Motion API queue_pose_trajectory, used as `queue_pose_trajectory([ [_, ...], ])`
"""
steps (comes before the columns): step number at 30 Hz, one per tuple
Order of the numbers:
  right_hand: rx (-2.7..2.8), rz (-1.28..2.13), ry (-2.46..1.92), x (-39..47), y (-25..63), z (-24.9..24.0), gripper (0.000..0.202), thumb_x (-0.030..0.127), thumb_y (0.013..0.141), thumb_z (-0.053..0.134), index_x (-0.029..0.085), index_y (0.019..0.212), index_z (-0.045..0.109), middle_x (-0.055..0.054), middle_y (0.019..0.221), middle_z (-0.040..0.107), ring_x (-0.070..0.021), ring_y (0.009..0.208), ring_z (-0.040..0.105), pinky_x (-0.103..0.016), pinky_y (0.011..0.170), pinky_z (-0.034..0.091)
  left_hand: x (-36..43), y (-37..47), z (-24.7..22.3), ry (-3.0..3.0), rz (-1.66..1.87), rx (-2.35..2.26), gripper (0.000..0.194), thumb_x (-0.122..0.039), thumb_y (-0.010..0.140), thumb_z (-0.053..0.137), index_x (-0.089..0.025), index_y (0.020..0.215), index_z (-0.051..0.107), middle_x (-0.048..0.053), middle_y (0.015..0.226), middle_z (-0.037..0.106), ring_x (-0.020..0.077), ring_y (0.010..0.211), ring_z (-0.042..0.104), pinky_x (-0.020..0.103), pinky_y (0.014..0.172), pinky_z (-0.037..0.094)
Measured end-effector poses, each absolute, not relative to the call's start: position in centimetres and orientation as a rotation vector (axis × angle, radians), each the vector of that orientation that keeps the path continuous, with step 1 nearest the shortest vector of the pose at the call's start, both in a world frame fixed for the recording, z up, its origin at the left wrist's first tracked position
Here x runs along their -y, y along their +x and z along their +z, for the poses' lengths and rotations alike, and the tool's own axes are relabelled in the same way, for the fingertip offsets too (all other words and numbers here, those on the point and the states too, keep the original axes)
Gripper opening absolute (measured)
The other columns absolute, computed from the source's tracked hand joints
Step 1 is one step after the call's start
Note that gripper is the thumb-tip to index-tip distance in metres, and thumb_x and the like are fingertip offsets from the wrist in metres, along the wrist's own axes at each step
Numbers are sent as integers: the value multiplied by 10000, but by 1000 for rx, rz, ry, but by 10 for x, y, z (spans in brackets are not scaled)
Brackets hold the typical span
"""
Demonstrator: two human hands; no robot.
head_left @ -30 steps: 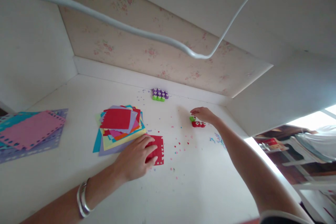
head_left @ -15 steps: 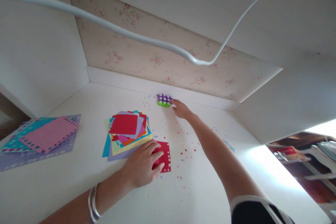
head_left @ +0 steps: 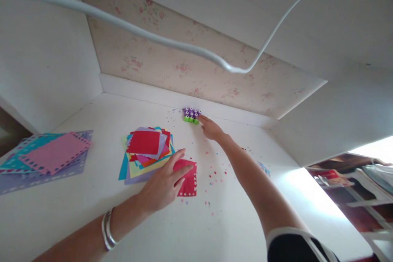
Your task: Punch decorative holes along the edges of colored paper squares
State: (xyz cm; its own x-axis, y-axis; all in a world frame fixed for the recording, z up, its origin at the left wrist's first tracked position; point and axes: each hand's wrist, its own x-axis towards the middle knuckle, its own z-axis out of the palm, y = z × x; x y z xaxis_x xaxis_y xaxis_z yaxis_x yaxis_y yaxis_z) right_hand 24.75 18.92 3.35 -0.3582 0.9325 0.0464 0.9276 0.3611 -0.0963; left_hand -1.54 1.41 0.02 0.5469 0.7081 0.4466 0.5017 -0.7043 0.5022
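Note:
A red paper square point(head_left: 188, 184) with small holes punched along its edges lies on the white table. My left hand point(head_left: 164, 180) is over its left part, fingers spread and holding nothing. At the back of the table, my right hand point(head_left: 211, 127) reaches the right side of a cluster of small purple and green objects point(head_left: 191, 115) with eye-like tops. Its fingertips touch or nearly touch one of them; whether they grip it is unclear. Left of the red square is a pile of coloured paper point(head_left: 143, 142), a red sheet on top.
Punched pink, blue and purple sheets point(head_left: 57, 152) overlap at the far left. Tiny paper dots point(head_left: 215, 172) are scattered near my right forearm. A white cable point(head_left: 184, 47) crosses the upper view. Shelves with items point(head_left: 356, 188) stand at the right.
My left hand has lifted its fingers from the red square and spread them, uncovering more of it. My right hand stays beside the purple and green cluster. The view has shifted slightly.

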Motion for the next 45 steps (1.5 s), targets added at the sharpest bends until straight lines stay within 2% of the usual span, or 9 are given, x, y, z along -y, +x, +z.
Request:
queue_pose_trajectory([
  [4,2495,130,-1725,-194,238,29,604,1,855,429,166,1436,429,-131,1449,459,-219,1303,457,-334,1095,339,-15,-13,-2,2330,1040,-1044,538,-38,878,487,-299,1349,477,77,1564,189,220,1301,475,410,1061,468],
  [8,2443,237,-1743,-189,239,35,409,54,866,510,140,1251,615,-151,1263,576,-232,1127,583,-328,1011,408,-21,-12,-6,2075,1036,-1070,530,-110,857,563,-218,1364,452,104,1336,558,191,1115,630,333,935,556],
  [12,2346,381,-1732,-157,246,44,196,165,862,623,153,1045,693,-123,1137,622,-206,998,641,-315,945,464,-28,-13,-3,2023,948,-1091,193,-286,901,566,-196,1041,663,57,1022,732,204,962,692,341,906,552],
  [16,2119,570,-1681,-95,242,42,269,328,989,424,224,1194,564,-74,1105,641,-140,837,694,-288,758,567,-30,-15,3,1925,949,-1106,234,-354,911,551,-216,1061,665,42,1075,727,206,986,688,328,897,549],
  [18,1656,1000,-1478,-62,235,33,294,436,924,538,241,1142,560,-51,1057,649,-167,832,709,-334,747,595,-30,-15,4,1884,991,-1118,295,-349,907,553,-224,1163,625,45,1174,695,213,1067,662,336,928,536],
  [21,1282,1241,-1304,-21,223,19,362,464,768,732,248,1034,616,-24,1012,676,-173,826,709,-371,827,592,-30,-15,1,1891,1042,-1109,361,-327,917,532,-229,1261,579,46,1259,653,211,1143,623,340,969,511],
  [27,1211,1261,-1285,5,220,6,425,414,737,778,259,1112,652,-42,996,726,-232,913,704,-397,820,574,-31,-14,0,2014,1043,-1057,263,-220,925,485,-246,960,745,14,988,739,169,977,674,297,932,522],
  [32,1254,1313,-1270,3,221,3,437,423,753,756,263,1144,644,-51,999,739,-235,885,709,-386,748,582,-30,-14,1,2063,979,-1102,204,-286,883,588,-246,1022,732,17,1023,746,213,1126,617,377,1030,470],
  [45,1287,1324,-1323,2,217,-2,449,422,778,721,250,1180,618,-30,870,767,-194,705,706,-326,589,553,-29,-13,3,2006,945,-1090,209,-222,788,678,-227,992,723,22,1040,733,206,1042,651,346,991,499],
])
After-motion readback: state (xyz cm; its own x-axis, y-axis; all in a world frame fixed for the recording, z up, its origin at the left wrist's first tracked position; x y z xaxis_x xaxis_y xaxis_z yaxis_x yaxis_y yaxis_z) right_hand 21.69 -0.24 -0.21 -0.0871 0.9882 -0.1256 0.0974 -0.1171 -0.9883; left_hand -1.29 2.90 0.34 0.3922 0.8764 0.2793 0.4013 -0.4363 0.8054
